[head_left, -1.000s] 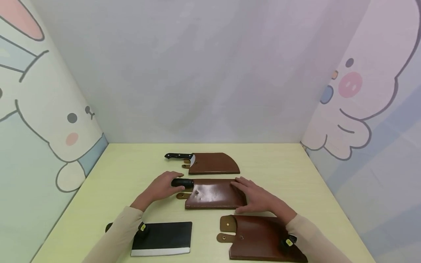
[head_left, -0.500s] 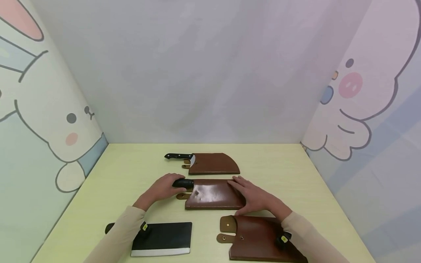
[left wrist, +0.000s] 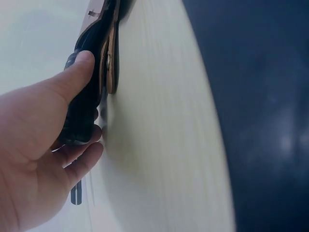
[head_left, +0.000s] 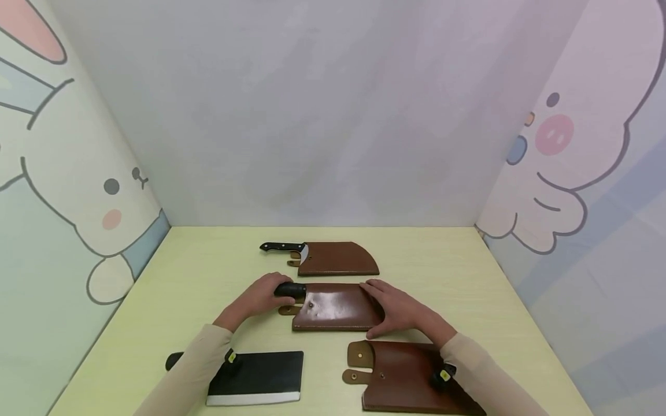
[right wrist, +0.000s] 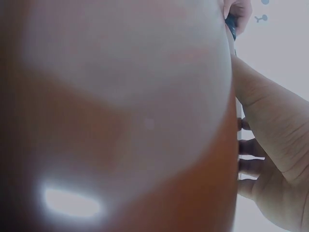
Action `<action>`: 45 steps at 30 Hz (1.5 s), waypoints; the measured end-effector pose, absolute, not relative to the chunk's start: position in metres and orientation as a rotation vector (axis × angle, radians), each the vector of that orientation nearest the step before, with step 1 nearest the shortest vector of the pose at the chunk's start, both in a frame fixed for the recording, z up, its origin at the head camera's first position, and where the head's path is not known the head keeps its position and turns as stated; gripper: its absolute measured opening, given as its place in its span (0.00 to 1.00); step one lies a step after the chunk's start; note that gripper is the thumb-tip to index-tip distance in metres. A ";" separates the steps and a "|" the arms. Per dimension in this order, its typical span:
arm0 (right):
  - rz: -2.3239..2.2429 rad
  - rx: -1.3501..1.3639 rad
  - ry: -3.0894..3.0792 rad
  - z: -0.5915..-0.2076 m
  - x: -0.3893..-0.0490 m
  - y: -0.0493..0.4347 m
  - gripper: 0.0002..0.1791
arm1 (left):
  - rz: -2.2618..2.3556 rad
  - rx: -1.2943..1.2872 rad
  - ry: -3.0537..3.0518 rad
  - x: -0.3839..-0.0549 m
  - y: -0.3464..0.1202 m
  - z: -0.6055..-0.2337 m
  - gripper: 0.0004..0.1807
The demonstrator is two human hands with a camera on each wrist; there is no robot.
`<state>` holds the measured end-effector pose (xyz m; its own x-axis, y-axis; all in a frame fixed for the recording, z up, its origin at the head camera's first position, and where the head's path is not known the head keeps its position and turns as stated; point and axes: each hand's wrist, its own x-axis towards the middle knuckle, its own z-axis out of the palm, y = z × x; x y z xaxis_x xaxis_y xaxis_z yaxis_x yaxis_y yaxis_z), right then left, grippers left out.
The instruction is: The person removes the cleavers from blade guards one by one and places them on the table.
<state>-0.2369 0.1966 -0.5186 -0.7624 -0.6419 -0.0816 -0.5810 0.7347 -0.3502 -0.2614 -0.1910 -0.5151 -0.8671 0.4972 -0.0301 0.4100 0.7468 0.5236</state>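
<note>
My left hand point(head_left: 263, 293) grips the middle knife point(head_left: 298, 291); my right hand point(head_left: 400, 309) spreads wide on its sheath point(head_left: 338, 309). Beyond this sheath, the far knife point(head_left: 283, 247) sits sheathed; nearer, the cleaver point(head_left: 267, 372) lies bare (apparently the last).

On my feed I see a sheathed knife point(head_left: 338, 258) toward the far edge of the desk point(head_left: 442, 271), a black cleaver point(head_left: 265, 370) at its near left, and a brown sheath point(head_left: 400, 375) at its near right. A grey wall point(head_left: 322, 115) stands behind it, a cartoon pig point(head_left: 588, 110) on its right.
</note>
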 end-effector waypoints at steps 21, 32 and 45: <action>-0.502 -0.937 2.723 -0.520 -0.238 0.195 0.65 | 0.781 0.697 2.840 -0.263 -0.189 -0.523 0.23; -0.480 -0.958 2.736 -0.518 -0.238 0.196 0.64 | 0.796 0.700 2.869 -0.261 -0.186 -0.522 0.22; -0.479 -0.988 2.768 -0.509 -0.240 0.199 0.65 | 0.774 0.746 2.897 -0.260 -0.186 -0.514 0.20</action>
<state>-0.2399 0.1988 -0.5095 -0.7678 -0.6390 -0.0454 -0.5867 0.7299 -0.3509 -0.2597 -0.1862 -0.5144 -0.8822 0.4653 0.0726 0.4395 0.7582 0.4816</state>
